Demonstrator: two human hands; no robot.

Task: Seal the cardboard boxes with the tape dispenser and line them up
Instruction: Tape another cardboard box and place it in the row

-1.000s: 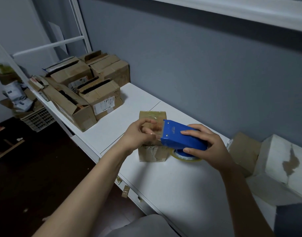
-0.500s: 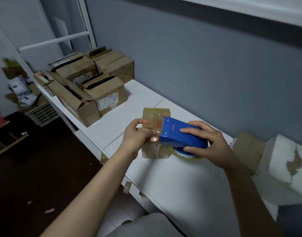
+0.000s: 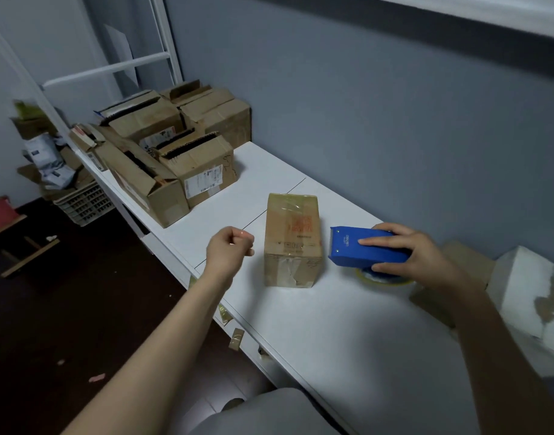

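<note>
The small brown cardboard box [image 3: 293,243] seems taped (open brown cartons [image 3: 162,174] remain); right hand [image 3: 417,255] grips blue plastic tape dispenser [image 3: 368,248], left hand [image 3: 228,252] curled empty.

My only view, a wide-angle camera worn on the head, facing forward and down, close over the white table [image 3: 347,334] running from lower right to upper left, grey wall [image 3: 363,105] upper right, dark floor [image 3: 65,309] lower left.

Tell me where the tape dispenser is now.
In the head view the blue tape dispenser is right of centre, gripped by the right hand, just right of the small taped box on the white table.
</note>
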